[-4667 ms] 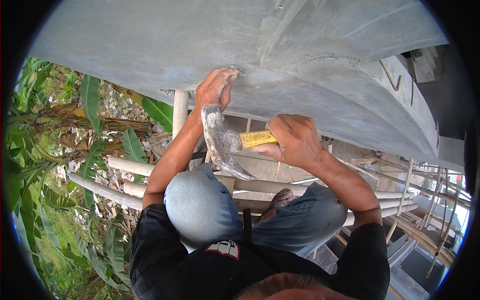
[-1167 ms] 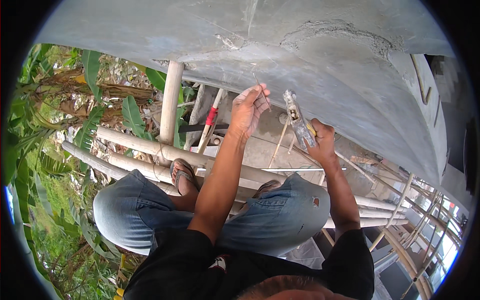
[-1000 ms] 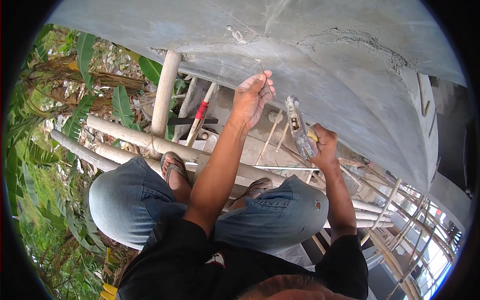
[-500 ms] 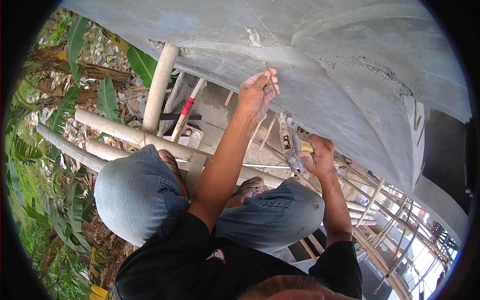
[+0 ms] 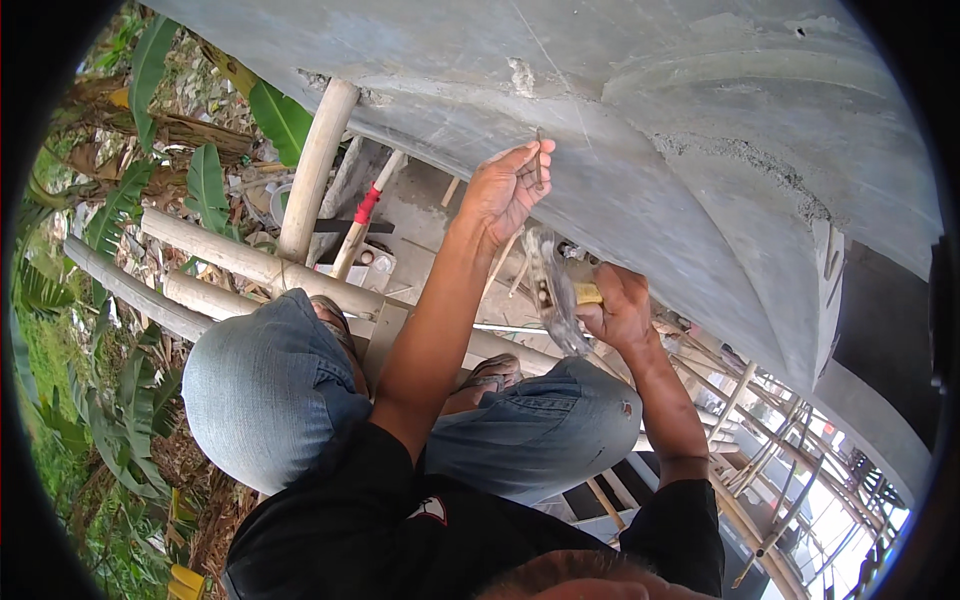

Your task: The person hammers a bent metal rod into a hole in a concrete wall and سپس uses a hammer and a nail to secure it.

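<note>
No writing can be read; a small white-and-red emblem [image 5: 431, 509] marks the black shirt [image 5: 320, 515].

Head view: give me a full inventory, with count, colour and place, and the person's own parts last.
hammer: 1, worn grey head, yellow handle, near centre
thin rod: 1, brownish, between left fingers
concrete wall: 1, grey, across top and right
thick post: 1, pale, upper left
red-wrapped pole: 1, pale with red band, right of the post
long poles: several, pale, around the feet
scaffolding: many poles, brownish, lower right
banana plants: several, green, left
sandals: 2, dark, on the feet
jeans: 1 pair, blue, lower centre
shirt: 1, black, bottom
left hand: 1, upper centre
right hand: 1, right of centre
</note>
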{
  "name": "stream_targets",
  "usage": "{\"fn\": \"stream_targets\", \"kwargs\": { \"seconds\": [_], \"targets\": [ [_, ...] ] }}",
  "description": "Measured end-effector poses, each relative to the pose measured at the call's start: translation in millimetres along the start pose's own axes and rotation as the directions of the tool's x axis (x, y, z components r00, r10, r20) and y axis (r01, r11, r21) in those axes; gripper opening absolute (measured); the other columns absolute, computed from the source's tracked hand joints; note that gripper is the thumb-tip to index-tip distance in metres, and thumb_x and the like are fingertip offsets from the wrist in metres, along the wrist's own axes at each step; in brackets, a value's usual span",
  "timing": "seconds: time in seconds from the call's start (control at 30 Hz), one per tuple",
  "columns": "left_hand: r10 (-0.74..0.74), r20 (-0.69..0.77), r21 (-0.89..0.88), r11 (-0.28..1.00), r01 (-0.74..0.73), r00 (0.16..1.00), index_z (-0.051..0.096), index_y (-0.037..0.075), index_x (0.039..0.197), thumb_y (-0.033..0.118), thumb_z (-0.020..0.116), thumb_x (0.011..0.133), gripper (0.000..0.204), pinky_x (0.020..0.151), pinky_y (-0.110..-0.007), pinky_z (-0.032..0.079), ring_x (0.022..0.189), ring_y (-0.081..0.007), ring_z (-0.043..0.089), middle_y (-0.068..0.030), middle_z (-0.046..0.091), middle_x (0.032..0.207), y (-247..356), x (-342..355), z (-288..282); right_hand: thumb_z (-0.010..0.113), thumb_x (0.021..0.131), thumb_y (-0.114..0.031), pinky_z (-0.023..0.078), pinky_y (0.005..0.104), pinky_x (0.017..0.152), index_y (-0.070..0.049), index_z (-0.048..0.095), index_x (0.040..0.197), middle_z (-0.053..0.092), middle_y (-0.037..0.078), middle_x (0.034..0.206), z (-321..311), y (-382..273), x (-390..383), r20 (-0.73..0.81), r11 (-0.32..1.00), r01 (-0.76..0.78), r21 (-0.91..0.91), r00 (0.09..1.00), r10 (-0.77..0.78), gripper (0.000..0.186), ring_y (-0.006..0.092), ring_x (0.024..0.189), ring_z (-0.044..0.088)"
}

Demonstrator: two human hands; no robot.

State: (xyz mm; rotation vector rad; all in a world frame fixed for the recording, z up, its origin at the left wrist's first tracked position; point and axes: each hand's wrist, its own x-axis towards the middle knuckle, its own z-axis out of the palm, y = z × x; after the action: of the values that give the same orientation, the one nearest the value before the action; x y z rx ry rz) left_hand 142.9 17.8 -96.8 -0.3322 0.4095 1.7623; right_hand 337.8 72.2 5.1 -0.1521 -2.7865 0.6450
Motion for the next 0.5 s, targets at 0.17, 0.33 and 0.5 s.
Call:
{"fn": "stream_targets", "kwargs": {
  "seconds": [0.17, 0.33, 0.5],
  "targets": [
    [0.012, -0.062, 0.034, 0.999, -0.01, 0.998, 0.065, 0.0, 0.103, 0.015, 0.059, 0.094, 0.019, 0.065, -0.024, 0.052, 0.067, -0.0104, 0.06, -0.0008, 0.063, 0.078, 2, -1, 1, 0.072, 0.08, -0.045, 0.046, 0.0401, 0.048, -0.002, 0.055, 0.078, 0.057, 0.014, 0.062, 0, -4, 4, 0.062, 0.987, -0.147, -0.068, 0.986, 0.152, 0.047, 0.0333, 0.053, 0.059],
    [0.024, -0.113, 0.111, 0.994, -0.011, 0.993, 0.065, -0.001, 0.102, 0.016, 0.059, 0.094, 0.019, 0.065, -0.025, 0.052, 0.067, -0.0108, 0.061, -0.001, 0.063, 0.078, 2, -7, 12, 0.063, 0.089, -0.043, 0.045, 0.0404, 0.05, -0.002, 0.055, 0.077, 0.055, 0.015, 0.062, 9, 8, 12, 0.126, 0.908, -0.386, -0.162, 0.905, 0.407, 0.043, 0.035, 0.054, 0.058],
    [0.028, -0.041, 0.01, 1.0, -0.028, 0.999, 0.065, 0.0, 0.101, 0.016, 0.06, 0.094, 0.019, 0.065, -0.025, 0.052, 0.067, -0.0111, 0.06, -0.0023, 0.063, 0.078, -1, -1, 5, 0.064, 0.089, -0.039, 0.046, 0.0411, 0.051, -0.002, 0.055, 0.077, 0.056, 0.016, 0.064, 4, 2, 3, 0.069, 0.982, -0.172, -0.076, 0.982, 0.178, 0.04, 0.0373, 0.056, 0.058]
  ]
}}
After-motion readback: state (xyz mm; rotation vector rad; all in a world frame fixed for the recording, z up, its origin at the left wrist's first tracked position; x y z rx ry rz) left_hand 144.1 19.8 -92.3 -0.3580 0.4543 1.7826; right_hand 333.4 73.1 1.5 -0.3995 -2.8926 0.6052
